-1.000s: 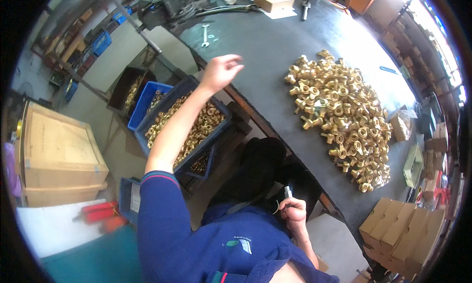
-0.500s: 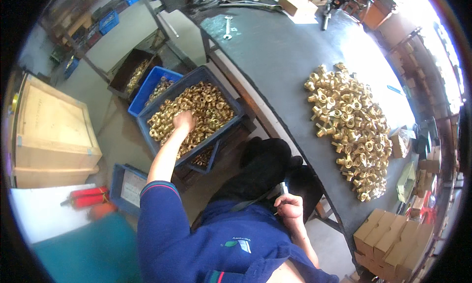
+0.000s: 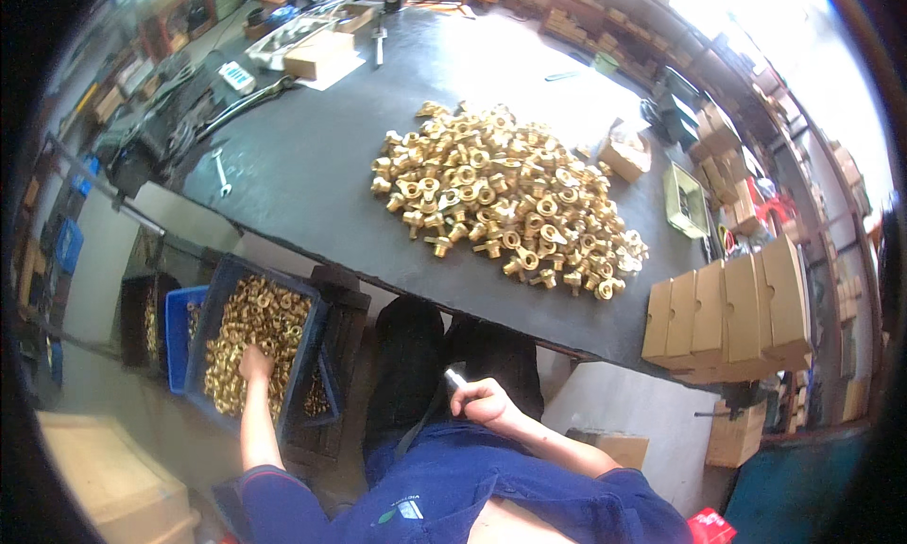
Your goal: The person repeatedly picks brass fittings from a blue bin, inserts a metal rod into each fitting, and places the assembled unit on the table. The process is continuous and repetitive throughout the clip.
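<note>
My left hand (image 3: 255,362) reaches down among brass nuts (image 3: 260,312) that fill a blue-grey plastic bin (image 3: 216,308) at the left. Its fingers look curled, but their tips and anything in them are hidden. In front of my lap, my right hand (image 3: 484,401) is closed around a short silvery cylinder (image 3: 455,378), whose end sticks out past the thumb; its kind does not show. On the dark table (image 3: 321,185) lies a large heap of brass fittings (image 3: 501,189) with rings and stubs, apart from both hands.
A bright blue bin (image 3: 178,341) stands against the first bin's left side. A wrench (image 3: 221,172) and an open carton (image 3: 319,55) lie toward the table's far left. Brown boxes (image 3: 727,308) line its right end, near a pale green tray (image 3: 685,200). The table's front edge passes above my knees.
The view has turned to the right, so the table now spreads across the middle. My left hand is still in the bin, and my right still grips the silvery cylinder.
</note>
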### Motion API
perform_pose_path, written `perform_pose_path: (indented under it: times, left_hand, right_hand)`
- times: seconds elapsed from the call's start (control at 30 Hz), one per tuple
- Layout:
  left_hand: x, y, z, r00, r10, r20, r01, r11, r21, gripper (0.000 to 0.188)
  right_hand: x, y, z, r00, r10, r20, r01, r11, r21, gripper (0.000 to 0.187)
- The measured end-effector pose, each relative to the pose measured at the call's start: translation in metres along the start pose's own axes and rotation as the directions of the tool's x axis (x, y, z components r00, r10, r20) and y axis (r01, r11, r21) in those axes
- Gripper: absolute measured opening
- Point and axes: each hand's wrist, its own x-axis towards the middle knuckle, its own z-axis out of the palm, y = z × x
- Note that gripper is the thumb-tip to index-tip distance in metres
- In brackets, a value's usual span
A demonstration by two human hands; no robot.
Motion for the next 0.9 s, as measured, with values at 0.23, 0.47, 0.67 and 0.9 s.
perform_pose_path:
  times: [0.23,0.47,0.67,0.9]
  left_hand:
    - [-0.005,0.007,-0.020,0.998,0.030,0.060,-0.035,0.996,0.084,0.041]
    - [-0.092,0.088,-0.114,0.847,0.482,0.222,0.102,0.262,-0.960,0.019]
    - [-0.173,0.161,-0.135,0.528,0.810,0.257,0.200,0.175,-0.964,0.013]
    - [-0.202,0.196,-0.139,0.422,0.836,0.351,0.132,0.327,-0.936,0.014]
  right_hand:
    - [-0.003,0.005,-0.002,1.000,0.004,0.017,-0.006,0.997,0.079,0.014]
    - [0.010,-0.010,0.011,0.978,-0.161,0.132,0.196,0.927,-0.319,0.013]
    - [0.021,-0.030,0.021,0.903,-0.289,0.319,0.408,0.811,-0.420,0.014]
    - [0.009,-0.025,0.007,0.928,-0.293,0.229,0.367,0.628,-0.686,0.013]
